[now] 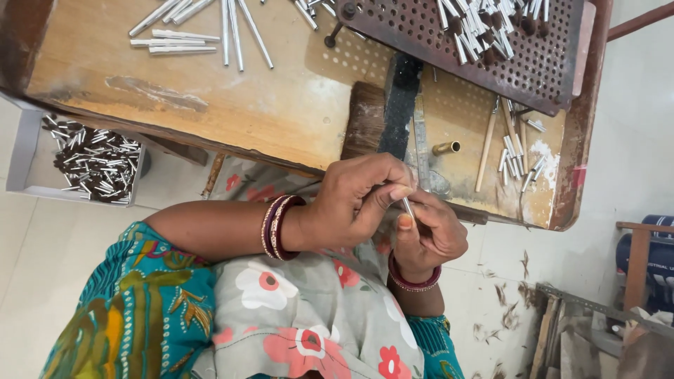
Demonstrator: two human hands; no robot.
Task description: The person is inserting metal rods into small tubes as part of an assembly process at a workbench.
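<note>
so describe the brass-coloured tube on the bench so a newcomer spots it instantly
Start at the wooden workbench and find the dark brush at its near edge, just above the hands. Right of the brush, past the dark bar, the short brass tube lies alone. It is golden, stubby and open-ended, unlike the thin silver tubes scattered nearby.

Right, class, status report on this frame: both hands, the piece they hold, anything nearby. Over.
Left hand and right hand pinch one thin metal tube. Held over lap, off the wooden bench. Nothing in the way.

bare wood open left of the dark brush (365,119), perforated tray (547,77) blocking right, loose metal tubes (182,38) along far edge
</note>
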